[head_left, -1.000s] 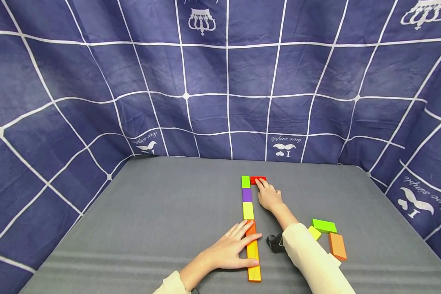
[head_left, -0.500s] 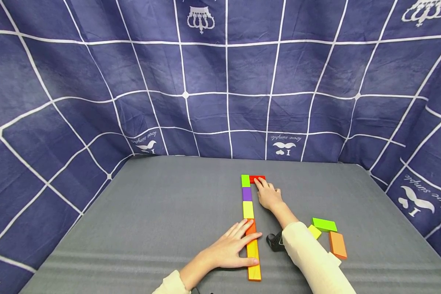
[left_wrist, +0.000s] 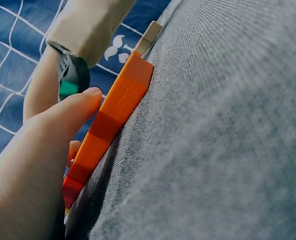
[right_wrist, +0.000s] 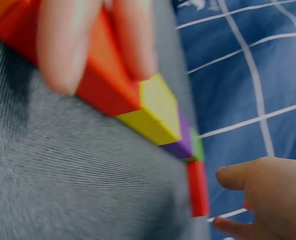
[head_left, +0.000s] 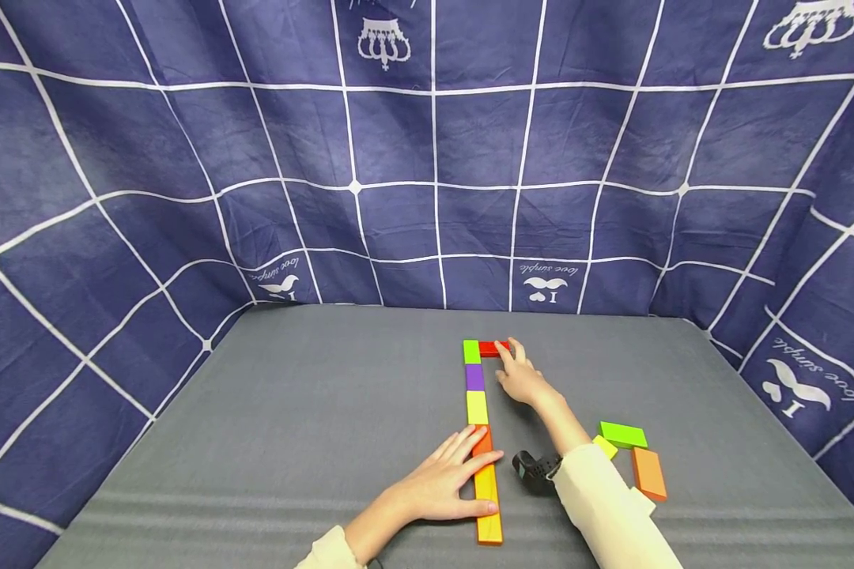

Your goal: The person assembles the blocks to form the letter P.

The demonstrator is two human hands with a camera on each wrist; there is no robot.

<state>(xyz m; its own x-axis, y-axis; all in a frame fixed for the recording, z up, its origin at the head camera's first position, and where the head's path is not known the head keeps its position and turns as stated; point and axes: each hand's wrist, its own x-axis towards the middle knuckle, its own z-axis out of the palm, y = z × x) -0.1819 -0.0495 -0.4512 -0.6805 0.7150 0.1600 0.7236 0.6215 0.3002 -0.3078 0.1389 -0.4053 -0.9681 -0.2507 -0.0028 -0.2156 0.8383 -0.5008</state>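
Observation:
Flat blocks form a line: green (head_left: 472, 352), purple (head_left: 474, 377), yellow (head_left: 477, 407), red-orange (head_left: 481, 442) and orange-yellow (head_left: 489, 529). At the line's far end, a red block (head_left: 489, 349) extends right from the green one. My left hand (head_left: 434, 482) rests spread over the near blocks, thumb and fingers on their tops. At the red block's right end is my right hand (head_left: 527, 381), its fingers apart; in the head view they overlap the block, but contact is unclear. The right wrist view shows the right hand (right_wrist: 278, 195) beside the red block (right_wrist: 197, 190).
Loose blocks lie at the right by my right sleeve: green (head_left: 622, 435), yellow (head_left: 605, 447), orange (head_left: 648, 474) and a pale one (head_left: 642, 502). A black device (head_left: 534, 466) is on my right wrist. Blue grid cloth (head_left: 398, 221) hangs behind the grey surface (head_left: 313, 411).
My right hand's fingers have spread apart at the red block, and its wrist has turned slightly. The left hand keeps its place on the near blocks. The head view has shifted a little.

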